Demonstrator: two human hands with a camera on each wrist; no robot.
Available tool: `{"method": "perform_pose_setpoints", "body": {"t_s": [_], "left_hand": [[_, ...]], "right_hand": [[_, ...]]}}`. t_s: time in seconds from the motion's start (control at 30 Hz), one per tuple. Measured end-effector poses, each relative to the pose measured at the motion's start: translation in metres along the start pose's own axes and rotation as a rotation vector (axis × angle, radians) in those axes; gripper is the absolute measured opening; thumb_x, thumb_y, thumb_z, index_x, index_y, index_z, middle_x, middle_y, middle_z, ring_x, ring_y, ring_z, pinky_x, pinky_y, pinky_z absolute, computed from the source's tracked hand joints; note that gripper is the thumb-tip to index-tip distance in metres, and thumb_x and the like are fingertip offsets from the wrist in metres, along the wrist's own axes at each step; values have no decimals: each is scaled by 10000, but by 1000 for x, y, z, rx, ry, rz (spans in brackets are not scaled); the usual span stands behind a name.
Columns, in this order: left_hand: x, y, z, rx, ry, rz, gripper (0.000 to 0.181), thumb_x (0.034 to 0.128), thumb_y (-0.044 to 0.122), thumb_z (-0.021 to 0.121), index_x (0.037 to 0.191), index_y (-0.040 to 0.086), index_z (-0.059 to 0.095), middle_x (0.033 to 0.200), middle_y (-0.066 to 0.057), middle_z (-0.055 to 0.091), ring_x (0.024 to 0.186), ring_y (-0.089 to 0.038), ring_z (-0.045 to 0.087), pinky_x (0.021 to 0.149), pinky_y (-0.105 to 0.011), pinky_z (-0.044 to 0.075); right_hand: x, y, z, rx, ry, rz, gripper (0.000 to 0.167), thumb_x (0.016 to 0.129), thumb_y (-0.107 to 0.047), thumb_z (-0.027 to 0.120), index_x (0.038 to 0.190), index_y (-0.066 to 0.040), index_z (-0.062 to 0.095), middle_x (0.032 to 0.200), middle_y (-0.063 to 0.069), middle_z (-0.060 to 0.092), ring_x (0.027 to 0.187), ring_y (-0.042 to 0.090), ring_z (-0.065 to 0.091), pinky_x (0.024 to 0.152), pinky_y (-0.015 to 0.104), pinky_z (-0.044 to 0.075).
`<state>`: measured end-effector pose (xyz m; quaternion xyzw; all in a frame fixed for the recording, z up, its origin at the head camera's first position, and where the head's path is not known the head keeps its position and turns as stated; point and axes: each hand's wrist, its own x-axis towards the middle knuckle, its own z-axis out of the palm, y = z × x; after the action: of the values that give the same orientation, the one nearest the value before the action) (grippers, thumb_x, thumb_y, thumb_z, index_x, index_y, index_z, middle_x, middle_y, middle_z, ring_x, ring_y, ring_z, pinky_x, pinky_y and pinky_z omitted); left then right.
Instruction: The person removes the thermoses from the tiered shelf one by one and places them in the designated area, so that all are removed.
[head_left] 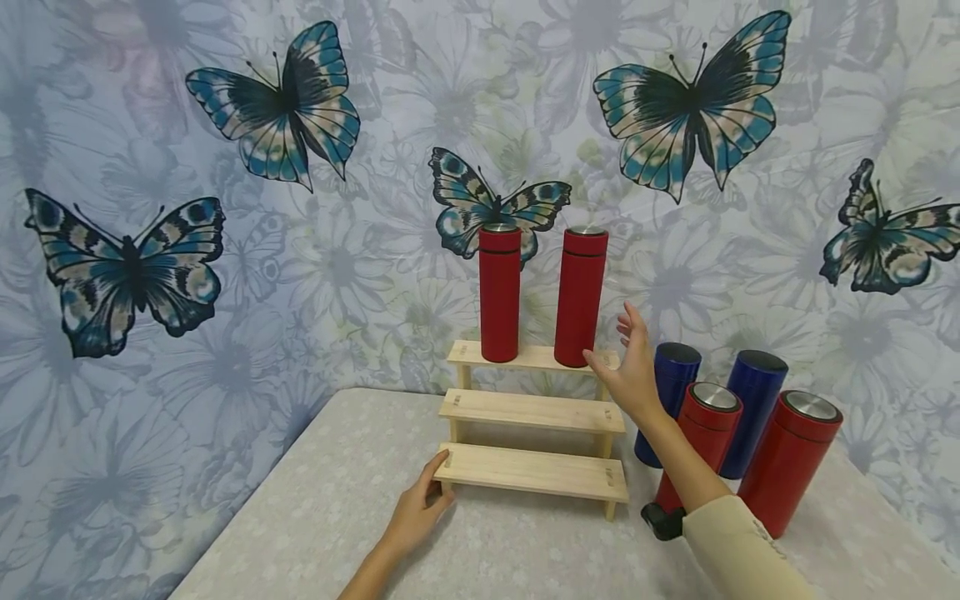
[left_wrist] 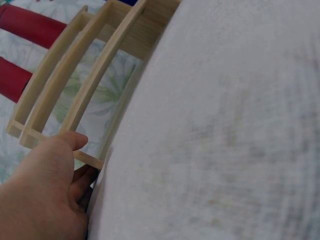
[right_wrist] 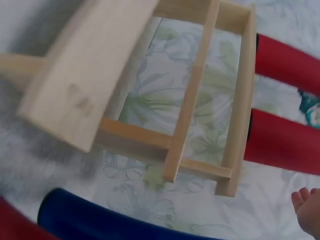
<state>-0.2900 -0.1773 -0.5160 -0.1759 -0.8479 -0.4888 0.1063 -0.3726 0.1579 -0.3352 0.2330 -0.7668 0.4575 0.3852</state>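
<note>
- Nearest my viewpoint, the cream sleeve (head_left: 738,542) on the right arm crosses in front of the bottles at the right.
- The left hand (head_left: 420,510) grips the wooden rack at the left end of its lowest plank (head_left: 528,471); the left wrist view shows me the thumb above and the fingers curled underneath.
- Right of the rack, on the table (head_left: 315,517), I count a front red bottle (head_left: 791,462), a second red bottle (head_left: 711,421) partly behind the forearm, and behind them a left blue bottle (head_left: 675,371) and a right blue bottle (head_left: 756,396).
- Beyond the middle plank (head_left: 532,410), the right hand (head_left: 632,371) is raised with fingers spread and holds nothing; it is just beside the right-hand upper bottle, and I cannot tell whether the thumb touches it.
- Farther back, on the top plank (head_left: 538,357), the left-hand upper bottle (head_left: 500,296) and the right-hand upper bottle (head_left: 582,292), both red, stand upright, apart.
- My read on progress: two bottles are up, four remain off the rack, so roughly a third looks done.
- Farthest off is the butterfly-patterned wall covering (head_left: 375,275).
</note>
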Motion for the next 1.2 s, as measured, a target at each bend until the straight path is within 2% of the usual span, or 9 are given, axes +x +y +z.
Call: {"method": "perform_pose_setpoints", "body": {"t_s": [0.2,0.37,0.57,0.7,0.87,1.0,1.2], "left_hand": [[-1,-1,-1,3,-6,-2,619,924,166,574,1455,190,258,1353,-306,384,1138,-432,492,882,-545,432],[-3,1,1,0,8,4,619,914,134,586,1448,176,275,1331,-307,412,1128,-420,505,896,-537,425],[-3,3,2,7,14,20,624,908,77,582,1445,122,268,1301,-345,417,1107,-456,505,873,-567,426],[-2,3,1,1,9,30,630,899,33,578,1441,66,258,1290,-376,401,1098,-490,494,856,-596,419],[-3,2,1,-6,-12,16,628,919,103,572,1455,131,245,1361,-332,348,1143,-465,471,886,-570,415],[-4,3,1,-3,-11,-3,628,923,144,573,1458,189,248,1384,-294,347,1160,-437,469,899,-559,412],[-4,4,0,6,-14,16,632,927,116,555,1462,146,221,1367,-332,337,1157,-482,446,880,-596,402]], "right_hand": [[20,15,17,31,9,100,938,777,-117,748,1471,-88,117,1319,270,325,1176,428,379,976,543,321],[29,19,26,-2,-1,121,998,773,-155,756,1488,-154,60,1411,232,269,1200,402,374,993,524,323],[38,16,34,12,-17,157,1036,783,-171,749,1491,-219,-6,1474,178,205,1255,366,337,988,542,331],[42,14,38,-1,-26,172,1040,786,-172,747,1491,-219,-17,1455,183,249,1252,363,351,969,537,359],[48,12,40,-30,-28,185,1077,771,-166,760,1489,-234,-40,1470,157,233,1259,348,348,992,527,334],[53,13,41,-46,-34,212,1112,766,-163,766,1481,-249,-82,1435,193,265,1232,368,365,989,534,328],[57,8,45,-17,-41,261,1102,794,-155,740,1469,-294,-120,1357,223,344,1184,377,411,975,532,339]]}}
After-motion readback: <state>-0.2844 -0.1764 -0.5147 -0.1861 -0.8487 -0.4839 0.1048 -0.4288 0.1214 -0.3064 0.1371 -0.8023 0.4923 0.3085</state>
